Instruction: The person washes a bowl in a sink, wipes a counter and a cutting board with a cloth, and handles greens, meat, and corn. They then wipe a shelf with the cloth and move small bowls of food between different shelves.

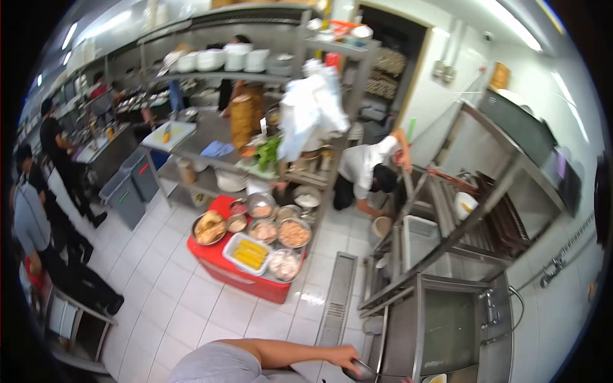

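Note:
My left hand (345,359) reaches in from the bottom and is closed on the edge of a dark metal vessel (365,370), beside the sink unit; the frame's bottom edge cuts the vessel off. Only a sliver of skin tone shows at the bottom edge, right of that vessel; it may be my right hand, and its fingers cannot be made out. Near it, a pale bowl (438,378) with something yellow is partly cut off. Water stands in the metal sink basin (450,332), with a wall tap (490,309) at its right.
A red box (239,281) carries several bowls of food and a white tray (249,253) of yellow pieces. Another person (367,166) crouches by the metal rack (408,255). A floor drain (336,300) runs ahead. Several people stand at far left, near grey bins (128,191).

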Demonstrator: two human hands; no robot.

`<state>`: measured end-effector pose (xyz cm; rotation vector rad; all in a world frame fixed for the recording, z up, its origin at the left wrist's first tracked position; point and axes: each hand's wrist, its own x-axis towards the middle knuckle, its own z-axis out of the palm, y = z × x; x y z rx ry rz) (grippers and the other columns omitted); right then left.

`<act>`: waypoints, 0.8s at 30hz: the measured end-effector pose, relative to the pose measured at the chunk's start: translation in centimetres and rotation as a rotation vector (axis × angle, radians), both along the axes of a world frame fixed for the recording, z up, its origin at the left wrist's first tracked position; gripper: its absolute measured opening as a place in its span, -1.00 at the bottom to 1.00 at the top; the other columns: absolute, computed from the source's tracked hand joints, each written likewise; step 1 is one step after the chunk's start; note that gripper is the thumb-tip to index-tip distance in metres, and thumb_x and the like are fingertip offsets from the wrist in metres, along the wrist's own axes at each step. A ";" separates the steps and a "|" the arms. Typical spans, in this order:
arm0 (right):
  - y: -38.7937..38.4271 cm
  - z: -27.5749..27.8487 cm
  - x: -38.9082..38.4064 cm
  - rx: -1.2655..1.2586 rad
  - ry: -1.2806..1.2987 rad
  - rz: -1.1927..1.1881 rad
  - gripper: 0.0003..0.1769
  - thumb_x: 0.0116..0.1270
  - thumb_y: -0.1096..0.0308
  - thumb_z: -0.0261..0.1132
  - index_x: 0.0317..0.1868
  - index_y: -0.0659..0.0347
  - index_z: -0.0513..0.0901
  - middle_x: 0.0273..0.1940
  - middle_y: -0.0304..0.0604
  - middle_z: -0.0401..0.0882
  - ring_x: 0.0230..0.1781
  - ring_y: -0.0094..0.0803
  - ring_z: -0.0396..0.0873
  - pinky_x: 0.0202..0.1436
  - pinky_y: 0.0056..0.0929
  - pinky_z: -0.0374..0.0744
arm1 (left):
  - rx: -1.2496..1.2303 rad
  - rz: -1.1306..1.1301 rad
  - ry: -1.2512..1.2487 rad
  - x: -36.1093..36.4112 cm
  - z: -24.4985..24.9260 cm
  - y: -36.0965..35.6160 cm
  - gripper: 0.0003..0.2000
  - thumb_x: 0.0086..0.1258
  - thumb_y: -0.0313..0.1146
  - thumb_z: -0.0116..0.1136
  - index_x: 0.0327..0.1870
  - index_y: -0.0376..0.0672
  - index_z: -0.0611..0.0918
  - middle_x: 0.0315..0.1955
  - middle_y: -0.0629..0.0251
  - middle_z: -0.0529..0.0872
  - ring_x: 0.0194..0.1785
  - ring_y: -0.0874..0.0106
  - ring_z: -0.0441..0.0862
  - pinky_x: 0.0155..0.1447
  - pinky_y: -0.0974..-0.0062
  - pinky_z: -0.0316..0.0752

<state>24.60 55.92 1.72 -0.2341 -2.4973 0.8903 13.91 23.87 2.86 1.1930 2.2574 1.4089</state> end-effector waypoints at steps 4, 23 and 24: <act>-18.2 -8.6 -7.4 -0.082 -0.703 0.743 -0.09 0.26 0.16 0.33 0.53 -0.03 0.02 0.03 0.09 0.62 -0.24 -0.04 0.70 -0.12 -0.21 0.68 | -0.253 0.308 -0.137 5.3 -7.5 -19.3 -0.36 0.26 0.26 0.15 -0.54 -0.31 0.65 -0.59 -0.02 0.63 -0.45 0.00 0.61 -0.32 0.20 0.50; -80.7 -6.8 -17.3 -0.378 -0.776 1.545 -0.68 0.34 0.21 0.32 0.03 0.17 0.66 -0.12 -0.08 0.70 -0.14 -0.38 0.67 -0.02 -0.39 0.62 | -0.569 1.857 -0.561 36.4 -5.5 -64.7 -0.61 0.11 -0.01 0.39 -0.45 -0.25 0.71 -0.57 -0.02 0.67 -0.42 0.04 0.67 -0.31 0.18 0.51; -81.5 -5.2 -19.5 -0.358 -0.808 1.499 -0.71 0.37 0.24 0.30 0.03 0.16 0.66 -0.15 -0.11 0.71 -0.16 -0.42 0.66 -0.03 -0.41 0.61 | -0.633 1.887 -0.660 38.7 -8.0 -66.2 -0.62 0.07 -0.02 0.41 -0.40 -0.22 0.74 -0.57 -0.01 0.67 -0.40 0.05 0.68 -0.29 0.17 0.51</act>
